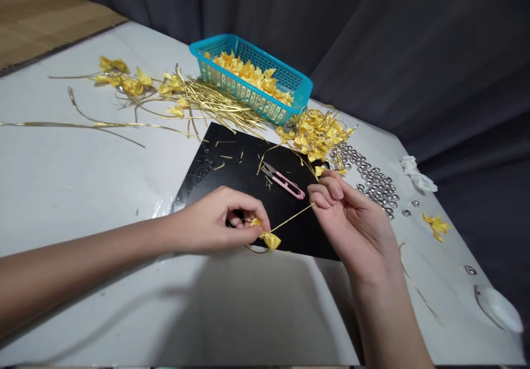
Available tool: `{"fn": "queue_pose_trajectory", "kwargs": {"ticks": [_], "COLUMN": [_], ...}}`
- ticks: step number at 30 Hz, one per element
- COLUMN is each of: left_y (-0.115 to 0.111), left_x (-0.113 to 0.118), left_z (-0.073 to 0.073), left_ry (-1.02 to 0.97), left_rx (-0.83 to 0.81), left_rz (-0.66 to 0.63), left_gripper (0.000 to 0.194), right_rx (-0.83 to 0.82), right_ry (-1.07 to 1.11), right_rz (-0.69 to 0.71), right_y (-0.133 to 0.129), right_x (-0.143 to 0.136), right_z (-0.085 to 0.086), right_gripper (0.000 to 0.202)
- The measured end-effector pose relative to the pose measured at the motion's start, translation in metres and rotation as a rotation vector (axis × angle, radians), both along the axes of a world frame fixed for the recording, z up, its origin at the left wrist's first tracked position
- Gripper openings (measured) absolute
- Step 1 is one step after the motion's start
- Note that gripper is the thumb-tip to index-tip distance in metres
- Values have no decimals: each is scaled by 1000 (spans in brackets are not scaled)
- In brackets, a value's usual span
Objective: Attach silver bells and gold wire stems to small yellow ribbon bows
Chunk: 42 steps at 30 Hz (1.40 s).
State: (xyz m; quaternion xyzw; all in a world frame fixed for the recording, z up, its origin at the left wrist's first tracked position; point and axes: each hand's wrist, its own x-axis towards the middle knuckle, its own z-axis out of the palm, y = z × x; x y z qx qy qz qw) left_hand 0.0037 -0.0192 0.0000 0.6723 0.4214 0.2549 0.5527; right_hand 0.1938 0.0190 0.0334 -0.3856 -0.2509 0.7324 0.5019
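Observation:
My left hand pinches a yellow ribbon bow near the front edge of a black mat. A thin gold cord runs taut from the bow up to my right hand, whose curled fingers grip its far end. Below the bow hangs a small loop of cord. Between and beyond the hands, pink-handled thread snips lie on the mat among short gold clippings. My left fingers partly cover the bow.
A teal basket of yellow bows stands at the back, gold cords beside it. More yellow bows are heaped to its right, near scattered silver beads. A white mouse-like object sits at the right edge.

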Motion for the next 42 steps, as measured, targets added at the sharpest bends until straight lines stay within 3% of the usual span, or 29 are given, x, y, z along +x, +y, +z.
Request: {"fn": "queue_pose_trajectory", "kwargs": {"ticks": [5,10,15,20,25,30,35,42], "left_y": [-1,-2,0,1,3,7,8,10], "left_x": [1,1,-1,-2,-4,-4,-5,-3], "left_z": [0,-3,-3,2,-1,-6,-9,-5], "left_ry": [46,-35,-51,-71,-141,-308,-353,-443], "left_rx": [90,-71,-250,-238,-196,-235,-358,-418], "left_rz": [-37,0,-33,24,100,157,208,285], "left_gripper": [12,19,35,37,31,23,30,25], "right_rx": [-40,10,179,511,681,932,941,911], "right_ry": [-37,-194,-484,-971,-1232,-1553,-1651,-1696], "right_rz": [76,159,200,261,251,403,368,302], "right_y": [9,21,38,50,35,19,18,20], "right_x": [-5,-15,-23,-21,-2,10,11,9], "right_z": [-5,-7,-11,-19,-29,-33,-35,-46], "right_gripper": [21,6,11,16,16,20,21,20]}}
